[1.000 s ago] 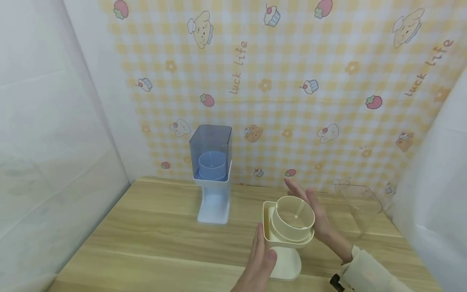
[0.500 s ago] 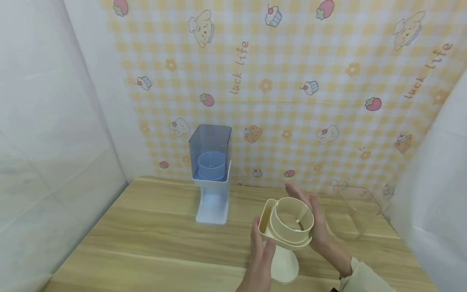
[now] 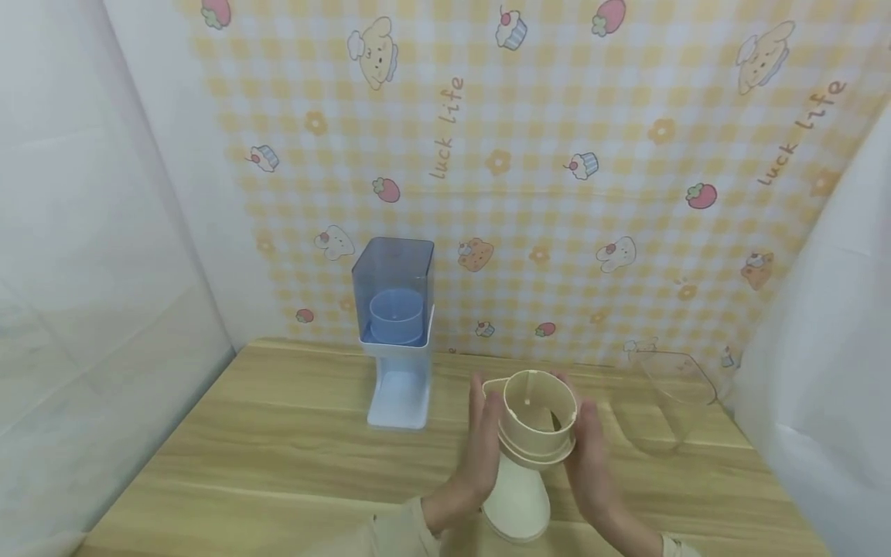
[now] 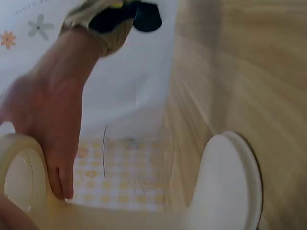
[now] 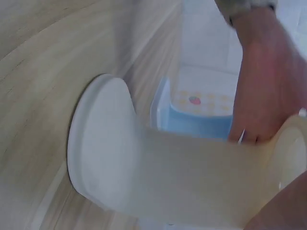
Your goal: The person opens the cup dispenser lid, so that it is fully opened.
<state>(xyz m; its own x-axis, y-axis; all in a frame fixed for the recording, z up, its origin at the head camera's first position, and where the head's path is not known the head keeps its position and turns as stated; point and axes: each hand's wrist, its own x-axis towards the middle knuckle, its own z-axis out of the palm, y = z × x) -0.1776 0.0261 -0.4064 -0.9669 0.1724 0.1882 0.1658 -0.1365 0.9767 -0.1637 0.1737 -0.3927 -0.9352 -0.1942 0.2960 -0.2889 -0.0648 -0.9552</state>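
Observation:
A cream plastic dispenser [image 3: 532,442], with a round cup on top and a rounded foot [image 3: 515,503], stands on the table between both hands. My left hand [image 3: 479,452] holds the upper part from the left, fingers pointing up along its side. From the right, my right hand [image 3: 588,464] holds it near the cup's rim. A dark slit shows at the bottom of the cup. In the left wrist view the right hand [image 4: 57,115] lies along the ring-shaped top; the right wrist view shows the left hand [image 5: 264,81] gripping the other side, above the white-looking foot [image 5: 105,143].
A blue dispenser [image 3: 398,387] with a tinted see-through box [image 3: 393,267] stands at the back left. On the right lies a clear plastic cover [image 3: 647,425]. A checked cloth [image 3: 501,209] hangs behind the wooden table [image 3: 292,433], with white sheets at both sides.
The cream dispenser has turned between my hands, its foot swinging leftward. My left hand has shifted up along its side. The dark slit in the cup has come into sight.

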